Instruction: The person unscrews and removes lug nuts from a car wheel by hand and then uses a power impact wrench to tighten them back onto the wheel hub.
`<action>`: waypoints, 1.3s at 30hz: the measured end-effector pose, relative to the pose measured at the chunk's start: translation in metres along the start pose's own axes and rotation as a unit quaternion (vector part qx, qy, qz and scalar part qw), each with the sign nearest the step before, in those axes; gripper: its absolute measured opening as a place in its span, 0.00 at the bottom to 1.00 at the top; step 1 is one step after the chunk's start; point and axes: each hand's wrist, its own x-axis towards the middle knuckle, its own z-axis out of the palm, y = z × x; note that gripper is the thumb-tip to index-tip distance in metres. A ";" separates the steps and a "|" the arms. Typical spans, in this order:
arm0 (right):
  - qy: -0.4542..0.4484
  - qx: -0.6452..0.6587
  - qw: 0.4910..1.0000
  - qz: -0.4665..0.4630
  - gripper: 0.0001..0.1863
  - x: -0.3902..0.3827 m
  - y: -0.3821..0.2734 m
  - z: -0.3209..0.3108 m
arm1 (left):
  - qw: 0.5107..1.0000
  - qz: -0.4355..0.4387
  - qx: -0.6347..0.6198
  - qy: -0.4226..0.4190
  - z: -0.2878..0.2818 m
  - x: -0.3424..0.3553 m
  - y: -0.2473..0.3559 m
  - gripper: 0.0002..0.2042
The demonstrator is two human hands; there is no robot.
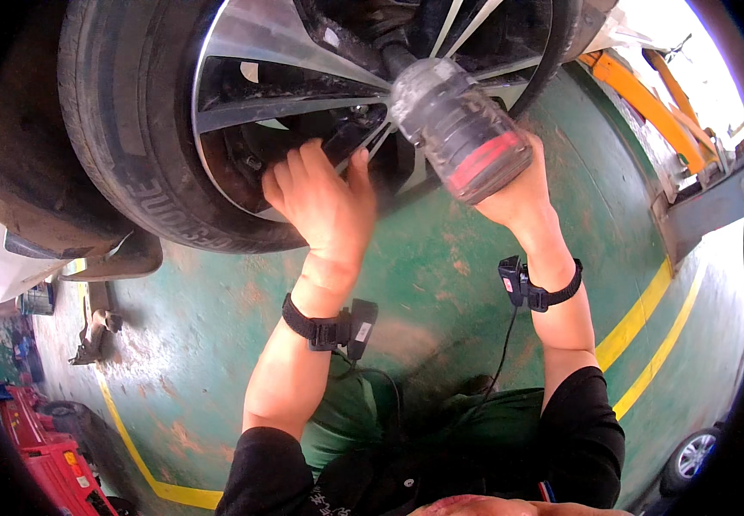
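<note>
A car wheel with a black tyre and black-and-silver spokes fills the upper part of the view, mounted under the car. With bent fingers and the thumb apart, my left hand grips the wheel at a lower spoke; its fingertips are partly hidden against the spoke. My right hand is closed around the handle of an impact wrench, black and grey with a red band. The tool's nose points at the wheel hub, where a dark socket reaches in among the spokes. The trigger finger is hidden behind the tool body.
Green floor with yellow lines spreads below the wheel. An orange lift arm stands at the right, another wheel at the lower right. Red equipment is at the lower left, and a metal part lies on the floor.
</note>
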 end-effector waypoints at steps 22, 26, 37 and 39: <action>0.020 0.047 0.993 -0.103 0.26 0.012 0.015 0.007 | 1.000 -0.002 0.009 -0.016 -0.005 0.002 0.004 0.23; 0.035 0.048 0.991 -0.119 0.25 0.011 0.017 0.010 | 1.000 -0.001 0.009 -0.013 -0.004 0.003 0.004 0.23; 0.041 0.082 0.993 -0.074 0.24 0.008 0.009 0.008 | 1.000 0.000 0.009 0.001 0.000 -0.001 0.004 0.24; 0.029 0.077 0.994 -0.079 0.24 0.011 0.009 0.007 | 1.000 0.000 0.013 0.007 0.000 0.000 0.002 0.23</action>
